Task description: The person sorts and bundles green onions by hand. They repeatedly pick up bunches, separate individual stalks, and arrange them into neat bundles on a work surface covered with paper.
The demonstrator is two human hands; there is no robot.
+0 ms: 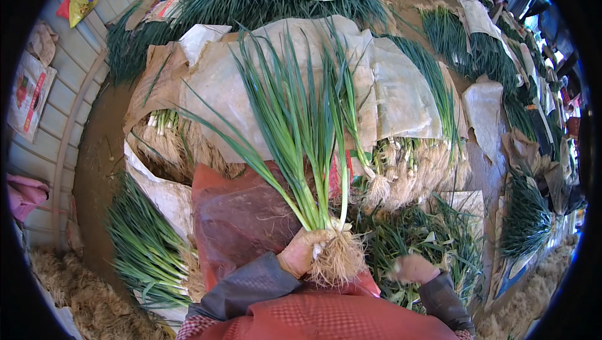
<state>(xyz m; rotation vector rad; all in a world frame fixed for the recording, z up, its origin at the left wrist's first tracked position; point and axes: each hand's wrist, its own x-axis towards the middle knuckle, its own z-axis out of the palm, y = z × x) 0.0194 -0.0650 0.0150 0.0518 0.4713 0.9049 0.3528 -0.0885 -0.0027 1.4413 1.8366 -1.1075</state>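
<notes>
My left hand is closed around the white lower stems of a bunch of green onions, just above their tangled pale roots. The long green leaves fan away from me over a red plastic apron on my lap. My right hand is to the right of the roots, over a heap of loose onion leaves and trimmings; it is blurred, so its fingers and anything in them cannot be made out. A smaller green onion lies just right of the held bunch, its roots towards me.
A large onion pile lies ahead under plastic sheets, roots facing me. At left, a stack of onions rests on white sacking. More covered onion piles stand beyond, and a ribbed wall curves along the left.
</notes>
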